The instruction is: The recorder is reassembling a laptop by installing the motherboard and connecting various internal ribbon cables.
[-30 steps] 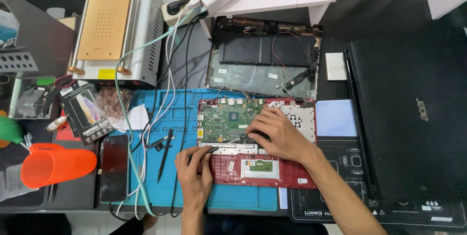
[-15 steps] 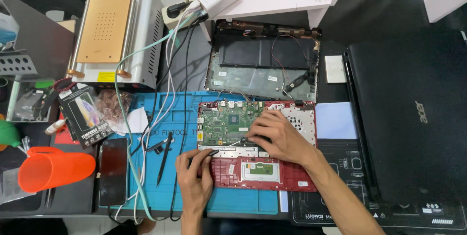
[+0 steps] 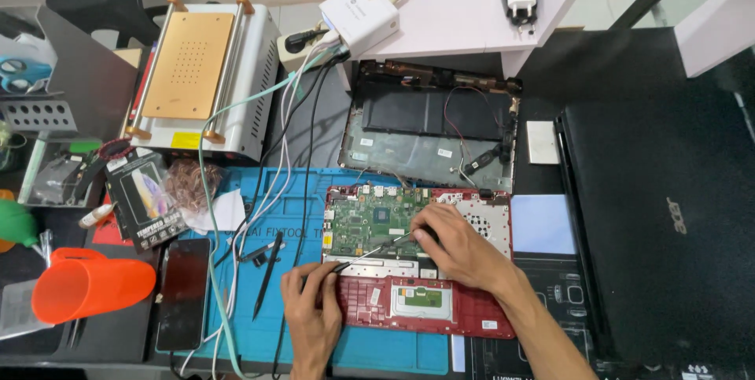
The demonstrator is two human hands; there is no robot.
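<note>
An opened red laptop chassis (image 3: 472, 321) lies on a blue repair mat (image 3: 291, 215), its green circuit board (image 3: 370, 219) exposed. A thin dark tool (image 3: 373, 252) slants across the board's lower edge. My right hand (image 3: 464, 254) rests on the board with thumb and fingers curled around the tool's upper right end. My left hand (image 3: 311, 305) sits at the chassis's left front corner and pinches the tool's lower left end. My right palm hides the board's right part.
A second opened laptop base (image 3: 429, 132) lies behind the red one, and a closed black laptop (image 3: 668, 215) is on the right. On the left are a black phone (image 3: 183, 293), an orange cup (image 3: 90, 285), black tweezers (image 3: 267, 274), trailing cables (image 3: 236, 191) and a metal heating machine (image 3: 200, 81).
My right hand's fingers have drawn in slightly over the board. My left hand stays at the chassis corner. The view has shifted a little.
</note>
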